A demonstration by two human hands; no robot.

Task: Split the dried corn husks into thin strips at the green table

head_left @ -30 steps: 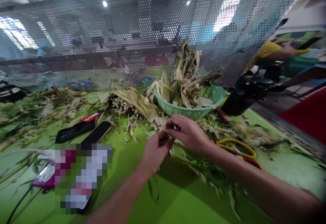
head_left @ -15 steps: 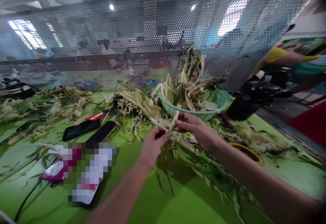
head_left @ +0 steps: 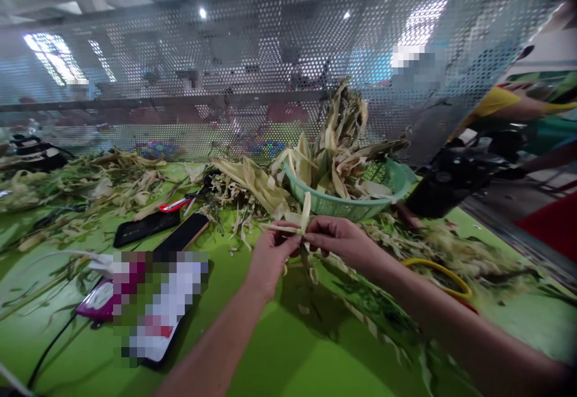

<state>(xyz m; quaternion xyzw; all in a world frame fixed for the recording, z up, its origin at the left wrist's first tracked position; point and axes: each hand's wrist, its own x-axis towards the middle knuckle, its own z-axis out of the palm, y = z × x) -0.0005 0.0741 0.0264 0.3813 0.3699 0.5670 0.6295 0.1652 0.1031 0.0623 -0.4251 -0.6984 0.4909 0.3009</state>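
Pale strips of dry husk (head_left: pixel 306 212) cross between my two hands, one standing upright and one lying sideways. My left hand (head_left: pixel 273 251) pinches them from the left, fingers closed. From the right, my right hand (head_left: pixel 336 237) pinches the same strips with thumb and fingers, its tips nearly touching my left fingertips. Loose ends hang below the hands. Just behind them is a green basket (head_left: pixel 351 206) heaped with dry husks (head_left: pixel 345 156), and more wide husks (head_left: pixel 259 186) lie left of it.
On the green table (head_left: pixel 252 355) at left lie a black phone (head_left: pixel 183 237), a dark case (head_left: pixel 146 228), a red cutter (head_left: pixel 175 204) and a magenta device (head_left: pixel 97 301). A yellow ring (head_left: pixel 451 273) lies right. Behind stands a perforated metal screen (head_left: pixel 234 72). A person's arm (head_left: pixel 518 103) shows far right.
My hands have come closer together, and the right one has lowered slightly. The husk strip between them now stands more upright. The view has shifted slightly.
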